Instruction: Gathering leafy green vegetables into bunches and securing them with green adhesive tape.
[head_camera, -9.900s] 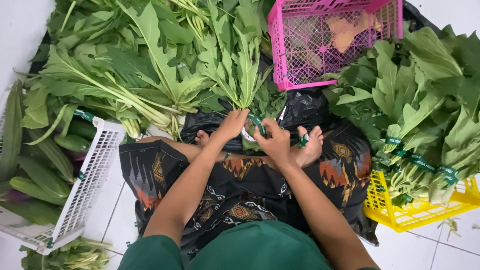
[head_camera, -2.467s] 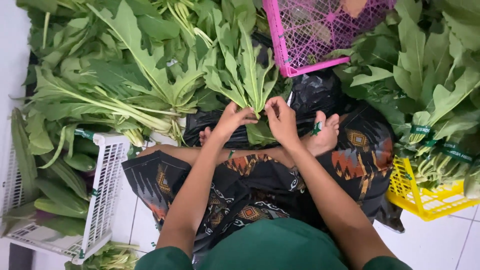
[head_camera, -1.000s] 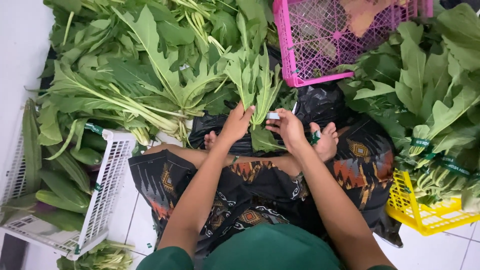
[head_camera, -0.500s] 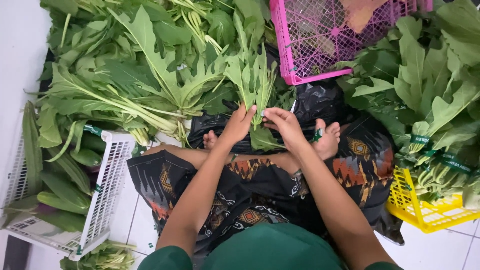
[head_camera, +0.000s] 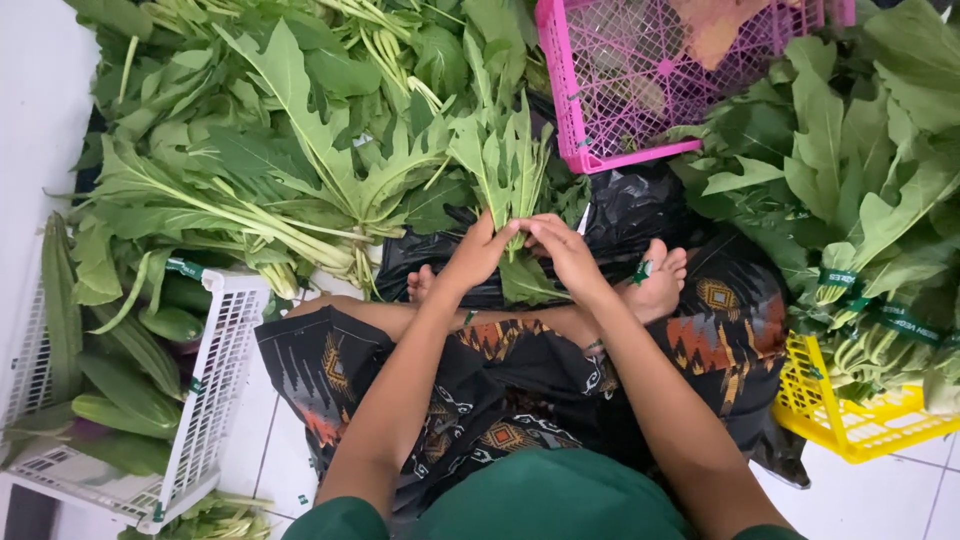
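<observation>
A small bunch of lobed green leaves (head_camera: 503, 160) stands upright in front of my crossed legs. My left hand (head_camera: 478, 255) and my right hand (head_camera: 566, 252) both grip its stems at the base, fingers wrapped close together. The leaves fan out above my fingers. A black plastic sheet (head_camera: 630, 215) lies under the bunch and over my lap.
A large pile of leafy greens (head_camera: 270, 150) covers the floor ahead and to the left. A pink crate (head_camera: 660, 90) stands at the top right. A yellow crate (head_camera: 870, 420) holds banded bundles at the right. A white crate (head_camera: 215, 400) of long green gourds sits at the left.
My hands have stayed on the bunch's stems, closing tighter together around the base. The view has shifted slightly.
</observation>
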